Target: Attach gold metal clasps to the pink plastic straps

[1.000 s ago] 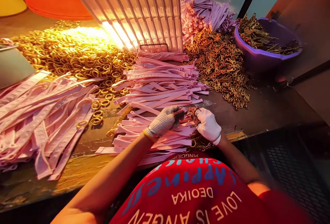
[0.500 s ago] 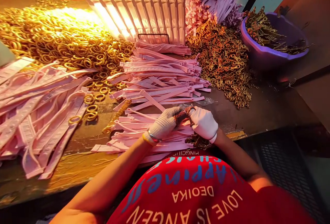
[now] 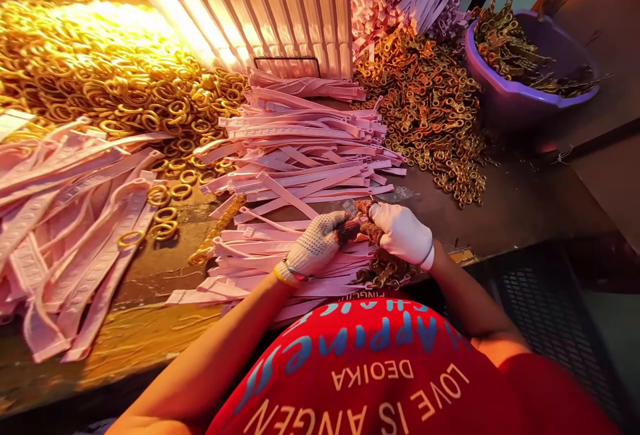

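Observation:
My left hand (image 3: 320,241), in a dotted glove with dark fingertips, is closed in a pinch above a stack of pink straps (image 3: 260,258). Close beside it, my right hand (image 3: 397,228), in a white glove with brown fingertips, is also closed, its fingertips almost meeting the left ones. Whatever the fingers hold is too small to make out. Just below the right hand lies a small heap of dark metal clasps (image 3: 387,269). More pink straps (image 3: 305,135) are stacked beyond both hands.
Gold rings (image 3: 115,81) are heaped at the back left, with loose pink straps (image 3: 75,221) in front. A ribbed white panel (image 3: 280,8) stands behind. Metal clasps (image 3: 430,108) are piled right of centre, near a purple basin (image 3: 530,105) holding more metal pieces.
My right hand has shifted slightly right, with more of its brown fingertips showing. The surroundings have moved a little left in the view.

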The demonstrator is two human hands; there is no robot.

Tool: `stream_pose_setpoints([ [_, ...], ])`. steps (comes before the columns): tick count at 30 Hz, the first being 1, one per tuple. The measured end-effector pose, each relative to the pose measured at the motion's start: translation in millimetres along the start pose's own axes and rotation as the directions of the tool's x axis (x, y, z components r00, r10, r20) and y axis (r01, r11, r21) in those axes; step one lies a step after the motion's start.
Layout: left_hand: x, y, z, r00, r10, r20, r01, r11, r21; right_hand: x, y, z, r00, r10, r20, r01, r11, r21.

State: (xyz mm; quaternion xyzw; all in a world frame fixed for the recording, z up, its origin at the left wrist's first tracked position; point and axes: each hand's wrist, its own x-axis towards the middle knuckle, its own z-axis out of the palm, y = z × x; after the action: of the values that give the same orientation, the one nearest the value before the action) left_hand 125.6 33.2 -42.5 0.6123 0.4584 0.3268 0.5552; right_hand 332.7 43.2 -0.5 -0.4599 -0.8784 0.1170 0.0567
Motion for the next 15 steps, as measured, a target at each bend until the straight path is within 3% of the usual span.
stream_pose_setpoints([
  [4, -2, -3, 1.6, 1.000, 0.022, -0.020, -0.020, 0.998, 0.061, 4, 5, -2, 0.988, -0.026, 0.155, 0.023, 0.999, 0.023],
  [9, -3, -7, 4.3, 0.995, 0.082, -0.053, -0.063, 0.953, 0.296, 4, 3, 15, 0.991, -0.018, 0.130, 0.006, 0.996, 0.088],
  [15, 0, -9, 7.9, 0.992, 0.119, -0.034, -0.097, 0.917, 0.387, 7, 0, 20, 0.968, -0.073, 0.242, 0.082, 0.996, -0.028],
])
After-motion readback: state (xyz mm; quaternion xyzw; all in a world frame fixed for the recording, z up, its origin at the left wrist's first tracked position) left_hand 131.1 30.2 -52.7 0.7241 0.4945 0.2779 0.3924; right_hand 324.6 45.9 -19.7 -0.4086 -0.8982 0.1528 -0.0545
